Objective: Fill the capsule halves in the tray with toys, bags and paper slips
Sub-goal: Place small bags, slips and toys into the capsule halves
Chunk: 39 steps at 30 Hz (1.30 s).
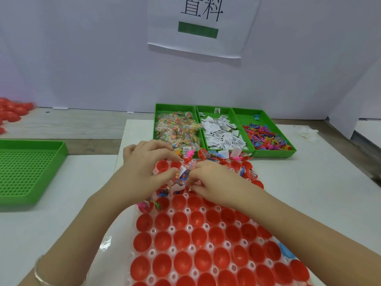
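White table [82, 223], tray [171, 228] of red capsule halves [181, 238]. Left hand [144, 168] and right hand [214, 182] pinch a bag [183, 175] between curled fingers [162, 174].

Your left hand [144, 168] and right hand [214, 182] pinch a paper slip [182, 172] and small bag [190, 164] over the red capsule halves [181, 238].

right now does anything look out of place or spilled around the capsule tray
A light blue piece lies on the capsule tray near its right edge, seemingly not inside any red half. A crumpled white wad sits on the table right of the green bins. The left hand and right hand pinch a small bag.
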Motion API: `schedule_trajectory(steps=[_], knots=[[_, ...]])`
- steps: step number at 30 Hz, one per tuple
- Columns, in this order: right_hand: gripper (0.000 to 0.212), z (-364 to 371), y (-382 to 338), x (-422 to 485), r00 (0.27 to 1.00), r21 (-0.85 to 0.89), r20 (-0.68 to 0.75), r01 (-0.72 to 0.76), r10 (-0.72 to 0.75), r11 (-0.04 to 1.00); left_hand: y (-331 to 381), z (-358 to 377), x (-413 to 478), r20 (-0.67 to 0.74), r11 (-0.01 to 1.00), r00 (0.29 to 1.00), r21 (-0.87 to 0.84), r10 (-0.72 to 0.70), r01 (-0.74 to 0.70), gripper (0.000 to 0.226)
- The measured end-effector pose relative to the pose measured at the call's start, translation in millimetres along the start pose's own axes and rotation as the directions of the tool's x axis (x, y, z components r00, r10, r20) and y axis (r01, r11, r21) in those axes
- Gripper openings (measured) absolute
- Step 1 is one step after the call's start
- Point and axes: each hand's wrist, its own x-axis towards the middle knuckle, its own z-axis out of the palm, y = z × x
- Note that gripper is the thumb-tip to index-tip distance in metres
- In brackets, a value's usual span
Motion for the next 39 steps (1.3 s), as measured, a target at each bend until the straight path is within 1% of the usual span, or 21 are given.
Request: schedule_trajectory(steps=[3, 6, 9, 12, 14, 16, 19, 21, 22, 25, 27, 28, 29, 30, 31, 33, 35, 36, 39], knots=[[0.022, -4, 3, -4, 0.999, 0.130, 0.019, -0.039, 0.037, 0.991, 0, 1, 0, 0.038, 1.000, 0.999, -0.005, -0.006, 0.006, 0.014], [0.033, -6, 7, -7, 0.998, 0.236, -0.004, -0.066, 0.069, 0.969, 1, 2, 0, 0.055, 1.000, 0.999, -0.014, 0.001, 0.000, 0.015], [0.041, -5, 10, -8, 0.997, 0.233, -0.011, -0.066, 0.071, 0.970, 1, 1, 1, 0.067, 1.000, 0.998, -0.025, 0.013, -0.011, 0.021], [0.044, -7, 13, -9, 0.997, 0.222, 0.007, -0.078, 0.078, 0.972, 3, 0, 0, 0.122, 1.000, 0.992, -0.009, 0.014, -0.013, 0.021], [0.043, -9, 16, -11, 0.997, 0.251, 0.008, -0.080, 0.081, 0.965, 3, -1, 0, 0.139, 1.000, 0.990, 0.000, 0.007, -0.007, 0.019], [0.038, -15, 20, -15, 0.995, 0.316, -0.012, -0.089, 0.098, 0.945, 1, -1, 0, 0.139, 1.000, 0.990, -0.010, 0.000, 0.002, 0.018], [0.027, -32, 40, -22, 0.970, 0.450, -0.122, -0.137, 0.212, 0.883, -5, -1, 0, 0.106, 0.999, 0.994, -0.042, -0.005, 0.010, 0.016], [0.020, -44, 67, -26, 0.912, 0.522, -0.242, -0.165, 0.331, 0.837, -10, -2, 2, 0.080, 0.997, 0.997, -0.074, -0.018, 0.024, 0.016], [0.017, -50, 84, -27, 0.867, 0.566, -0.302, -0.172, 0.397, 0.806, -13, -3, 5, 0.076, 0.995, 0.997, -0.089, -0.026, 0.033, 0.016], [0.013, -57, 141, -27, 0.683, 0.650, -0.430, -0.220, 0.591, 0.727, -21, -3, 26, 0.073, 0.986, 0.996, -0.155, -0.050, 0.061, 0.017], [0.015, -57, 176, -24, 0.566, 0.647, -0.457, -0.317, 0.686, 0.693, -21, -1, 47, 0.065, 0.974, 0.995, -0.207, -0.079, 0.091, 0.017], [0.016, -55, 191, -22, 0.529, 0.639, -0.453, -0.368, 0.717, 0.676, -19, 0, 58, 0.056, 0.970, 0.994, -0.220, -0.090, 0.101, 0.017], [0.017, -52, 204, -20, 0.513, 0.623, -0.436, -0.420, 0.739, 0.659, -17, 3, 70, 0.049, 0.968, 0.994, -0.229, -0.097, 0.106, 0.017], [0.019, -49, 216, -16, 0.519, 0.596, -0.403, -0.476, 0.754, 0.646, -14, 6, 82, 0.046, 0.965, 0.994, -0.237, -0.100, 0.108, 0.017], [0.021, -45, 225, -12, 0.544, 0.553, -0.356, -0.533, 0.760, 0.641, -10, 10, 94, 0.047, 0.964, 0.994, -0.244, -0.099, 0.107, 0.017], [0.029, -37, 236, -6, 0.622, 0.414, -0.254, -0.622, 0.741, 0.664, -1, 19, 114, 0.062, 0.966, 0.995, -0.241, -0.082, 0.095, 0.016], [0.037, -32, 239, -1, 0.687, 0.284, -0.184, -0.647, 0.703, 0.707, 8, 29, 130, 0.087, 0.970, 0.994, -0.230, -0.064, 0.082, 0.016], [0.037, -30, 241, 1, 0.707, 0.243, -0.162, -0.648, 0.689, 0.722, 12, 33, 136, 0.097, 0.971, 0.994, -0.225, -0.059, 0.080, 0.016], [0.022, -30, 245, 5, 0.734, 0.152, -0.128, -0.650, 0.666, 0.745, 17, 46, 147, 0.112, 0.974, 0.992, -0.211, -0.055, 0.078, 0.017]])
